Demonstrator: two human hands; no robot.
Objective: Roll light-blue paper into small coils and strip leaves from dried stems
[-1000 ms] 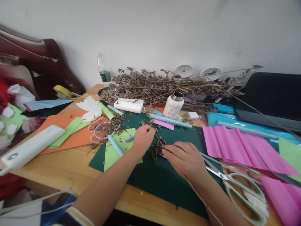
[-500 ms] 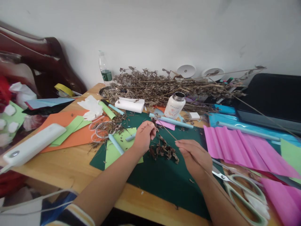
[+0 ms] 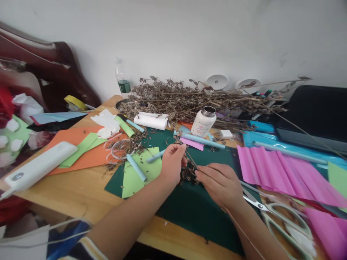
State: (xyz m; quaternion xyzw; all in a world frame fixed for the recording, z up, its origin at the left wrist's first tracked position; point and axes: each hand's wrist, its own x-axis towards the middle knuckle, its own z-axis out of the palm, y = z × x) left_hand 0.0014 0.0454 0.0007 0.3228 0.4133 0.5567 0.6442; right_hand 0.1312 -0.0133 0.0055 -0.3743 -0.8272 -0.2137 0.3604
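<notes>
My left hand [image 3: 173, 161] pinches the far end of a thin dry brown twig [image 3: 191, 157], thumb and fingers closed on it, and my right hand [image 3: 221, 181] grips the same twig lower down, fingers folded narrow around it. Between the two hands a small heap of crumbled brown dried leaves [image 3: 188, 174] lies on the dark green paper sheet [image 3: 189, 209], which covers the bench [image 3: 78, 193] under both wrists and runs to its near edge. Just left of my left hand sits a light green paper piece [image 3: 135, 177] with a pale blue paper roll [image 3: 136, 167] on it; left of that the wood is bare up to a white oblong plastic case [image 3: 38, 167] at the left edge. Just right of my right hand lie pale green-handled scissors [image 3: 282, 216], and beyond them pleated pink paper [image 3: 282, 169] fills the right side. Farther off, a long pale blue paper tube [image 3: 202, 140] and a white bottle with a metal neck [image 3: 203, 121] stand before a big pile of dried brown branches [image 3: 195, 99] along the wall.
</notes>
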